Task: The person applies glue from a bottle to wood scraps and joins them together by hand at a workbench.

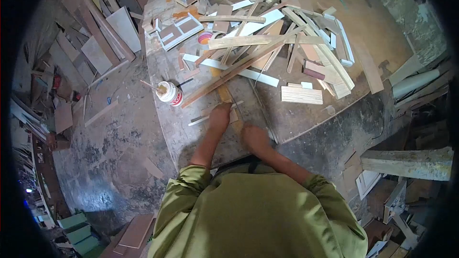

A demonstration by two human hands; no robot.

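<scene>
My left hand (220, 115) is closed over a thin wooden strip (199, 120), whose pale ends stick out on both sides of the fingers. A flat yellowish-brown piece (223, 93) lies on the worktable under and beyond this hand. Just to the right and nearer my body, my right hand (255, 138) is curled with its fingers together, low over the tabletop. Its fingertips are hidden and slightly blurred, so what they hold, if anything, does not show. Left of the hands stands a white glue tub (170, 94) with a stick in its opening.
A heap of wooden strips (265, 40) covers the back of the worktable (191, 138). A pale grained block (301, 95) and a sanding block (313, 70) lie to the right. Board offcuts (124, 28) lean at the left, and a thick beam (406, 163) juts in at the right.
</scene>
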